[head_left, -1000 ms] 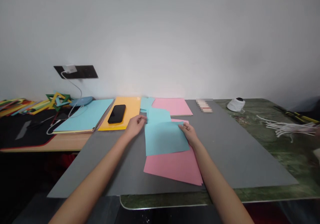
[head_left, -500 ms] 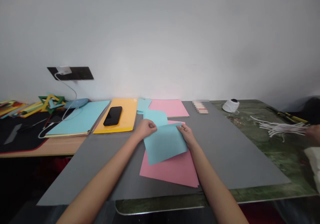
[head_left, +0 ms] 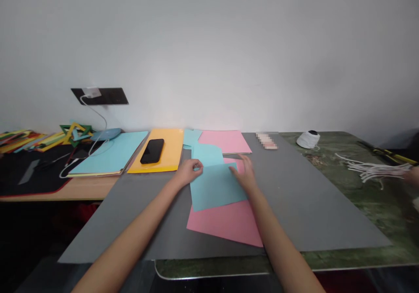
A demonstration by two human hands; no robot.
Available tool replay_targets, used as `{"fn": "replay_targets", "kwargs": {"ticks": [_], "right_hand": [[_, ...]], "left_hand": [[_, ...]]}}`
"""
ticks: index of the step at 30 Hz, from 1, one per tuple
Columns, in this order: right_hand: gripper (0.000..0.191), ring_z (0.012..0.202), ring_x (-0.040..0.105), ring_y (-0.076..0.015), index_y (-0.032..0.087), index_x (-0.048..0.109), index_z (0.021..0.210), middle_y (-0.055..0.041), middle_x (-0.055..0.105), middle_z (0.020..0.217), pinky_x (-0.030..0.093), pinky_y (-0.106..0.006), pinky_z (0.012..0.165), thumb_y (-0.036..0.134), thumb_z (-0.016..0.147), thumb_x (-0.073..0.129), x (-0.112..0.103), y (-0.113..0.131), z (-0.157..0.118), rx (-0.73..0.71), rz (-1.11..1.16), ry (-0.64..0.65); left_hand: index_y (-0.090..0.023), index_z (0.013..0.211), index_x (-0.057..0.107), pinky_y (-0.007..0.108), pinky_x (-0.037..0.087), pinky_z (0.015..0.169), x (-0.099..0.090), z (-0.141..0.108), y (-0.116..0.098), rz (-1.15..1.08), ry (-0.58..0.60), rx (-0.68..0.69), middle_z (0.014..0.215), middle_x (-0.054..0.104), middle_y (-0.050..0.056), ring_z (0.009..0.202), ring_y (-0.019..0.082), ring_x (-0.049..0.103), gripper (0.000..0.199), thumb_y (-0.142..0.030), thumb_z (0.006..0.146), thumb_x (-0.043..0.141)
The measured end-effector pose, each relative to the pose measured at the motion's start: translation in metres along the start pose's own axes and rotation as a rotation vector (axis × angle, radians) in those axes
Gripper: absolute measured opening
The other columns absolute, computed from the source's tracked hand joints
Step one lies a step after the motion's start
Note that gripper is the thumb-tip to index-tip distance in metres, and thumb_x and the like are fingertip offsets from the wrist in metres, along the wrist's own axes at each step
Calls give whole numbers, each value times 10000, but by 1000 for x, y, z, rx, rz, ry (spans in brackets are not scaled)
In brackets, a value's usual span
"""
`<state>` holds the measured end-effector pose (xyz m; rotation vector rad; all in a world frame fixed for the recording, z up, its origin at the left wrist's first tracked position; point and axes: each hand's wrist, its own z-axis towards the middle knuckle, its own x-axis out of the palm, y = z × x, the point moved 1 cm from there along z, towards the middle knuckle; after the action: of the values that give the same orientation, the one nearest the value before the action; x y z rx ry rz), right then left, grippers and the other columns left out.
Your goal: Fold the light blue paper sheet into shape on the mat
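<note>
A light blue sheet of paper lies over pink sheets in front of me. My left hand pinches the blue sheet at its upper left corner, thumb and forefinger together. At the upper right corner, my right hand has its fingers spread, with the thumb touching or just above the paper. Just behind, more light blue paper reaches back toward another pink stack by the wall.
To the left are an orange folder with a black phone on it and a blue paper stack. On the right lie a white thread spool and white cords, with another person's hand at the edge.
The blue sheet has come down flatter over the pink sheets. My right hand has loosened its pinch and spread its fingers. The view has shifted slightly left.
</note>
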<state>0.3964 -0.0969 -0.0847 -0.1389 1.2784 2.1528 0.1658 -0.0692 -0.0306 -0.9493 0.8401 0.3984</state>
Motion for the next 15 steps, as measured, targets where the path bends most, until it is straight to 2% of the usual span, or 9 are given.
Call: {"fn": "replay_targets", "kwargs": {"ticks": [2, 4, 6, 8, 15], "right_hand": [[322, 1157, 358, -242, 257, 516, 1061, -60, 510, 1160, 227, -445, 944, 325, 746, 518, 6, 13, -1, -200, -178, 92], [210, 1123, 404, -218, 262, 556, 980, -36, 587, 1041, 209, -428, 946, 271, 793, 461, 14, 23, -3, -306, -227, 227], [153, 1031, 484, -200, 246, 584, 870, -26, 630, 920, 250, -390, 910, 256, 807, 445, 21, 26, -6, -316, -220, 283], [136, 949, 529, -187, 232, 588, 805, -23, 639, 873, 286, -356, 862, 269, 803, 457, 25, 25, -8, -287, -200, 278], [138, 880, 549, -166, 228, 572, 827, -14, 639, 869, 282, -332, 817, 271, 807, 442, 24, 17, -15, -230, -164, 235]], "left_hand": [[-175, 712, 607, 218, 396, 609, 2, -1, -6, 43, 0, 42, 726, 633, 14, 680, 132, 547, 125, -225, 690, 495], [-187, 739, 604, 220, 396, 627, 4, -3, -12, 85, -5, 69, 760, 634, 12, 706, 135, 551, 122, -220, 693, 497], [-191, 744, 603, 222, 396, 640, 6, -5, -15, 113, -9, 82, 771, 636, 11, 722, 137, 555, 119, -216, 698, 496], [-186, 721, 605, 221, 397, 637, 9, -7, -15, 121, 2, 86, 756, 637, 13, 721, 138, 559, 114, -212, 701, 495], [-162, 694, 623, 221, 407, 591, 7, -15, -3, 80, 12, 18, 701, 641, 33, 664, 140, 566, 129, -221, 693, 508]]}}
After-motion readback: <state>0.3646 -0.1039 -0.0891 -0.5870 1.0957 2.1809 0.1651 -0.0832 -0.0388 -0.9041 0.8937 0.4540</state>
